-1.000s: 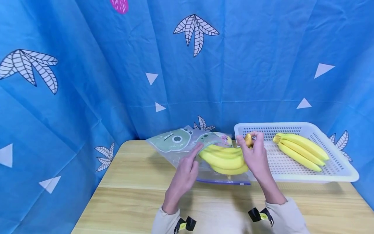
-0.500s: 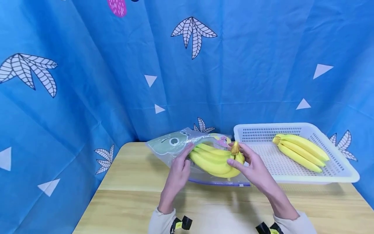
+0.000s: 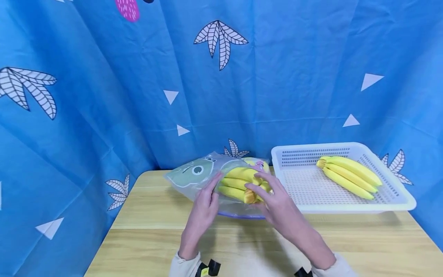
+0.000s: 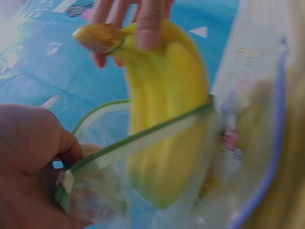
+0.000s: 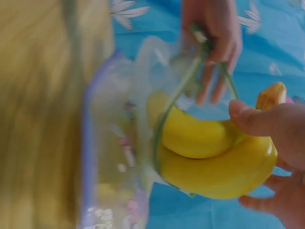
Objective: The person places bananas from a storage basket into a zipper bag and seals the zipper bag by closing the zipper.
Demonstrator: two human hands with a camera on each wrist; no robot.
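The left hand (image 3: pixel 202 204) is pinching the rim of a green-edged bag (image 4: pixel 143 135) toward the counter's (image 3: pixel 155 238) far edge. The right hand (image 3: pixel 282 204), fingers curled, is gripping a banana bunch (image 3: pixel 235 182) near its stem; the bunch is sitting partly inside that bag. A purple-edged bag (image 3: pixel 238 216) is lying just beside. Toward the far right corner, a white basket (image 3: pixel 349 209) is holding another bunch (image 3: pixel 349 175).

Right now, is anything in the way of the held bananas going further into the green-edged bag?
Nothing visible is. The green-edged bag is open, its edge gripped by the left hand. The bananas, held near the stem by the right hand, are partly inside. The purple-edged bag lies outside that opening.
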